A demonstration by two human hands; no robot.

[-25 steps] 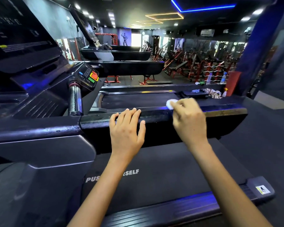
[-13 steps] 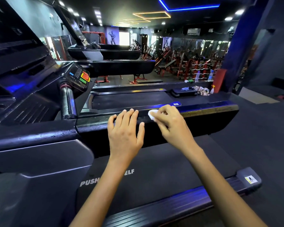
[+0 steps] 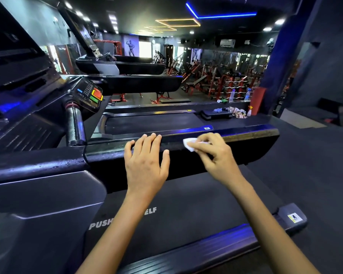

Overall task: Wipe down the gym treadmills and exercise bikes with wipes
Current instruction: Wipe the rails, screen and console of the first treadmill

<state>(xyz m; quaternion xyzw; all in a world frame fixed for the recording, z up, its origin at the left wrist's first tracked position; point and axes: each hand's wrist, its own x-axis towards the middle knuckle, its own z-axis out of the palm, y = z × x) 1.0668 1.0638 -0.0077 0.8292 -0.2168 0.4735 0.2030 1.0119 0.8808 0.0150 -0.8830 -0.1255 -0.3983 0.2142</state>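
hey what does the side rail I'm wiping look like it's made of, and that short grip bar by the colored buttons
Side rail: looks like hard black plastic or coated metal, semi-gloss, catching blue light; its top strip looks worn and brownish toward the far end. Grip bar: likely polished metal, given its bright mirror-like reflections. The wipe in the right hand looks like white nonwoven tissue.

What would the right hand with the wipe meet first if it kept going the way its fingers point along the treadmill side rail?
The right hand holds the wipe pointing leftward along the treadmill side rail. Going straight on, it would probably meet the left hand, resting flat on the same rail, thumb side first.
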